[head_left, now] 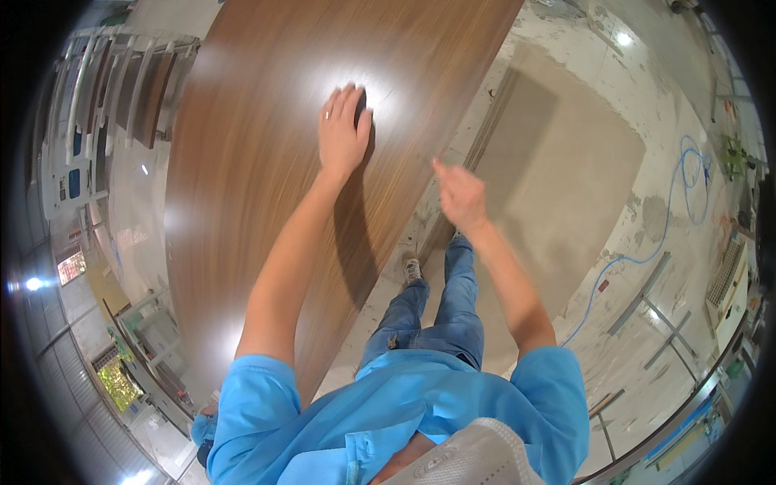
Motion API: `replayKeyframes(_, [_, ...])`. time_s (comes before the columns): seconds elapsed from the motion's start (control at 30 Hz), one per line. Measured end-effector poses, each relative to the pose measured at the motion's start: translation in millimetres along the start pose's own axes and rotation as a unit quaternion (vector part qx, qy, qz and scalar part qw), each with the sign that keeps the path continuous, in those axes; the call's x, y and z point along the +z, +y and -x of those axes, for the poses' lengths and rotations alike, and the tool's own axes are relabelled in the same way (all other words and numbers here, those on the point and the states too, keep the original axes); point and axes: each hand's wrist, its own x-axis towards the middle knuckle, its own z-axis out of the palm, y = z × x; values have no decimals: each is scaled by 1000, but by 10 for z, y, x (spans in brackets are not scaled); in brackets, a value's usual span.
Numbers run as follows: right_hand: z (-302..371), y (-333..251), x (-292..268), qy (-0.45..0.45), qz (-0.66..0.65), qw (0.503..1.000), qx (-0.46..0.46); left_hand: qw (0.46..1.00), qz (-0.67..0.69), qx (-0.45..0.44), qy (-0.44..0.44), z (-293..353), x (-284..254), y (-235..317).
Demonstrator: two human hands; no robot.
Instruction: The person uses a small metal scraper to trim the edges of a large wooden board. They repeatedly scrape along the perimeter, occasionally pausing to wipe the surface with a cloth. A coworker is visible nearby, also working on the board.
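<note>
A large wood-grain panel point(242, 162), brown and glossy, stretches away on the left and under my left arm. My left hand point(343, 137) rests on it with the fingers stretched out, a ring on one of them. Between fingers and thumb there is a dark patch, and I cannot tell if it is shadow or a dark object. My right hand point(462, 196) is raised by the panel's right edge, slightly blurred. Its fingers are curled in, with the tip of one digit pointing toward the panel. Whatever it may hold is too small or smeared to make out.
A beige sheet point(558, 194) lies on the worn floor to the right. Beyond it runs a blue hose point(647, 257), near metal bars point(667, 331). A white rack with panels point(145, 89) stands at the far left. My feet are beside the panel's edge.
</note>
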Motion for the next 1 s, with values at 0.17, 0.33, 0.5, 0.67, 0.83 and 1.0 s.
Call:
replayKeyframes(0.17, [-166,186,-34,22,-4,989,-149,991,-74,-79,-80,1671,-844,-447])
replayKeyframes(0.33, [-1214,1073,-255,96,73,990,69,966,-112,-226,-60,2591,-1262,-857])
replayKeyframes(0.5, [-781,740,-61,94,85,988,-86,972,-112,-199,-50,2675,-1210,-942])
replayKeyframes(0.67, [365,-482,139,-9,22,998,-58,970,-118,-204,-55,2647,-1232,-905])
replayKeyframes(0.83, [135,-129,-6,-10,32,992,-121,972,-107,-203,-48,2614,-1231,-889])
replayKeyframes(1.0, [-506,522,-100,43,93,994,-34,974,-116,-192,-44,2621,-1221,-895])
